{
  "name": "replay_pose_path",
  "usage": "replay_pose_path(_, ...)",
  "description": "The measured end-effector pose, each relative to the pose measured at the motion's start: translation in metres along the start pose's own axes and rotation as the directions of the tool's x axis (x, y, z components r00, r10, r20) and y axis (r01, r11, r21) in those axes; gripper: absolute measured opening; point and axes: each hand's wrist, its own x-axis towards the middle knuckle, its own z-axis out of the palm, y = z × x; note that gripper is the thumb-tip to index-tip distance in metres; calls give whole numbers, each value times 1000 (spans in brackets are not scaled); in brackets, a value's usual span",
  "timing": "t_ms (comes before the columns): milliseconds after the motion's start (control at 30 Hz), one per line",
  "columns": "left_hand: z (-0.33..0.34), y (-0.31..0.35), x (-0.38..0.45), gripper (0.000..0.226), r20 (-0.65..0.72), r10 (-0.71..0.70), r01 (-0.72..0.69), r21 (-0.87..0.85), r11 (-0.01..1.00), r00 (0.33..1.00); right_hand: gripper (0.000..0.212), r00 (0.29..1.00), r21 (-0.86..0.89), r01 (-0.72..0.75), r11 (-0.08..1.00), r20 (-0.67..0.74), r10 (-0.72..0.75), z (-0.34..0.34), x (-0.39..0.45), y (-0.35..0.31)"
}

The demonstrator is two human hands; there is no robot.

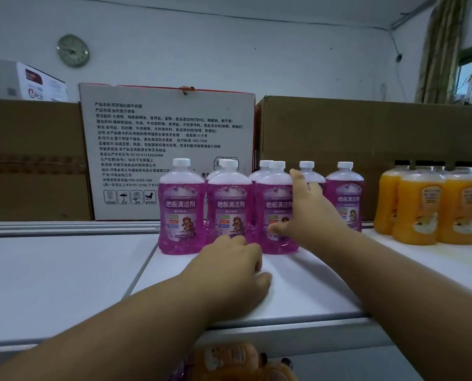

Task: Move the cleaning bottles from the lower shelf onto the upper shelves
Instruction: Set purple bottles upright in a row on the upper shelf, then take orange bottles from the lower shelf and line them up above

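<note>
I am looking across a smooth, matte white upper shelf (64, 284) at a cluster of cleaning bottles (230, 213) — clear plastic, round-shouldered, filled with bright purple liquid, each topped by a ribbed white screw cap and wrapped in a glossy purple label with white characters. They are standing upright in two rows near the middle of the shelf, in front of a white printed carton (166, 138) and plain brown cardboard boxes (366, 133). My right hand (309, 213) is pressing against the right front bottle, its grip spread apart, thumb low on the label and fingers reaching up by the shoulder. My left hand (234, 268) is resting loosely curled on the shelf just in front of the middle bottle — not clamped on anything. To the right, orange juice bottles (427, 207) with dark caps are standing in a tight group.
</note>
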Motion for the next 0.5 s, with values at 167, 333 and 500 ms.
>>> replay_pose_path(167, 1, 0, 0, 30, -2, 15, -15, 32, 999, 1000, 121, 1000, -29, -9, 1000, -18, 8, 4, 0, -4)
replay_pose_path(333, 2, -3, 1, 30, -3, 8, -8, 23, 1000, 1000, 119, 995, -32, 12, 999, -96, -15, 0, -12, -1)
replay_pose_path(500, 1, 0, -4, 26, -92, -10, 6, -52, 999, 996, 97, 968, -31, 143, 989, -202, -146, -26, -43, -3)
